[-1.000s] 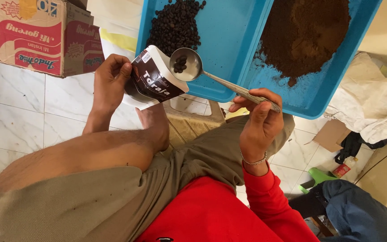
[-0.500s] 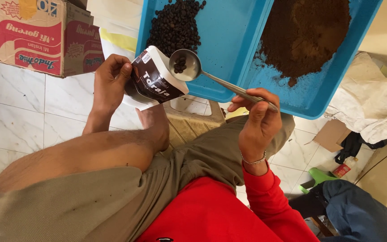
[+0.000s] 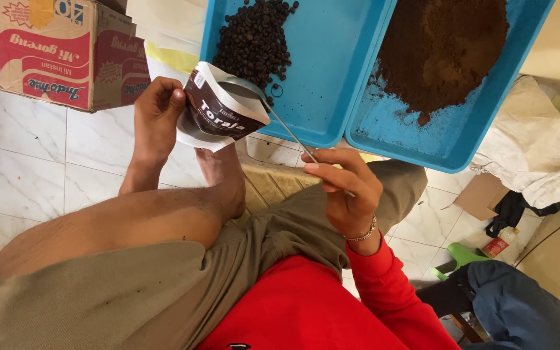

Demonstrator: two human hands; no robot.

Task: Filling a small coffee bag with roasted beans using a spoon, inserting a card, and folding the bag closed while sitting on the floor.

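Dark brown paper pouch (image 3: 223, 111), light and crushable, is being pinched at its edge by the left hand (image 3: 157, 110). Long thin metal spoon (image 3: 280, 126) is being gripped by the right hand (image 3: 345, 188) and tipped inside.

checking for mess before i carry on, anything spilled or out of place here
A few coffee beans lie scattered apart from the bean pile in the left blue tray, and loose coffee grounds dust the right blue tray. Nothing shows on the floor.

Bare tiled floor (image 3: 27, 175) left of left hand (image 3: 157, 116) gives open passage, cardboard box (image 3: 66, 52) blocks beyond it, blue trays (image 3: 332, 97) crowd ahead of right hand (image 3: 345, 188), white sack (image 3: 539, 155) right.
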